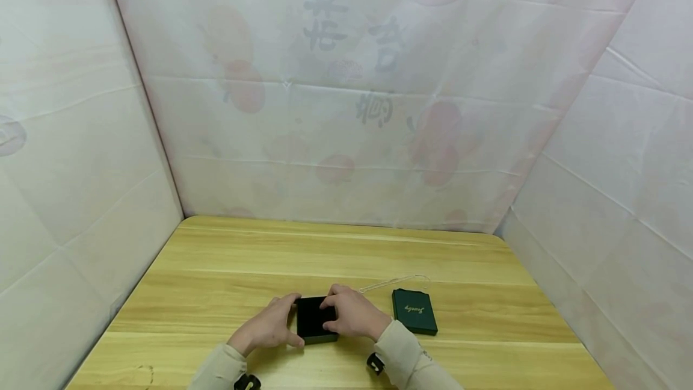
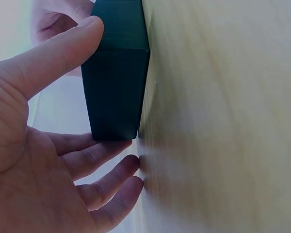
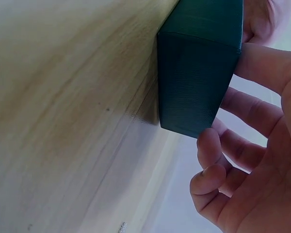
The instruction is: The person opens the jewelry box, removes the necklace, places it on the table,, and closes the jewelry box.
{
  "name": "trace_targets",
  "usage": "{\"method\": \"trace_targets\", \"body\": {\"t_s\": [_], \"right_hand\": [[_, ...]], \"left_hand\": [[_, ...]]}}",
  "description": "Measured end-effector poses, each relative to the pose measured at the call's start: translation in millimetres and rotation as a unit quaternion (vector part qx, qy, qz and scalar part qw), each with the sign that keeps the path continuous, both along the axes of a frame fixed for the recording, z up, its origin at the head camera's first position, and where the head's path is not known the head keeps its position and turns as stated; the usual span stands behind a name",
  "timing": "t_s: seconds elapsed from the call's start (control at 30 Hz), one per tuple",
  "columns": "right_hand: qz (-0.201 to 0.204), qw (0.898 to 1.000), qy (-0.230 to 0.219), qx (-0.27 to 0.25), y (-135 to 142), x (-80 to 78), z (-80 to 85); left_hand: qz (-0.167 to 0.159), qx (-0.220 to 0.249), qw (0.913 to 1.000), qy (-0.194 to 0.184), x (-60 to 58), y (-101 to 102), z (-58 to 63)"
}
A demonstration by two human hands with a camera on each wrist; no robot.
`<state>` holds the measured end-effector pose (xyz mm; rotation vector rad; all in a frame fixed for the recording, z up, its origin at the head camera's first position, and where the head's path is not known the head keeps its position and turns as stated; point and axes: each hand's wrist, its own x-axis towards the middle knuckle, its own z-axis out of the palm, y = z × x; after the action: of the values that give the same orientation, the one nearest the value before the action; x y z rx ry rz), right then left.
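A dark green jewelry box (image 1: 319, 339) with a black inside stands on the table, its lid off. My left hand (image 1: 272, 322) grips its left side, thumb at the near corner and fingers at the far one. In the left wrist view the thumb lies along the upper edge of the box wall (image 2: 117, 92). My right hand (image 1: 354, 313) reaches over the right side, thumb and forefinger over the black inside. From the right wrist, the box wall (image 3: 194, 82) hides those fingertips, and I cannot tell whether they pinch anything. The other fingers bend near the far corner.
The green lid (image 1: 414, 312) with gold lettering lies to the right of my right hand. A thin chain necklace (image 1: 387, 283) stretches across the wooden table (image 1: 260, 257) behind hand and lid. Pale printed cloth walls (image 1: 346, 137) enclose the table's back and sides.
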<state>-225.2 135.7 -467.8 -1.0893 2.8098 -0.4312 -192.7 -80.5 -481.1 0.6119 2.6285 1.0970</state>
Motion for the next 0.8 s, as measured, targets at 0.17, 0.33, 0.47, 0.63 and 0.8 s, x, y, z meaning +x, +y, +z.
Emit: {"method": "trace_targets", "body": {"t_s": [0.17, 0.33, 0.47, 0.63, 0.8], "right_hand": [[0.008, 1.000, 0.008, 0.007, -0.4, 1.8, 1.2], [0.018, 1.000, 0.013, 0.008, -0.2, 3.3, 2.0], [0.020, 1.000, 0.013, 0.010, -0.3, 3.4, 1.9], [0.021, 1.000, 0.016, 0.016, -0.3, 2.7, 0.9], [0.021, 0.999, 0.019, 0.020, -0.8, 2.6, 0.1]], "left_hand": [[0.000, 0.001, 1.0000, 0.003, -0.1, -0.1, 0.0], [-0.002, 0.004, 1.0000, 0.002, 0.0, -0.1, 0.1], [-0.004, 0.004, 1.0000, 0.007, -0.1, -0.1, -0.4], [-0.006, 0.008, 0.9999, 0.003, -0.2, -0.4, 0.1], [-0.005, 0.011, 0.9999, -0.005, -0.7, -0.4, 0.5]]}}
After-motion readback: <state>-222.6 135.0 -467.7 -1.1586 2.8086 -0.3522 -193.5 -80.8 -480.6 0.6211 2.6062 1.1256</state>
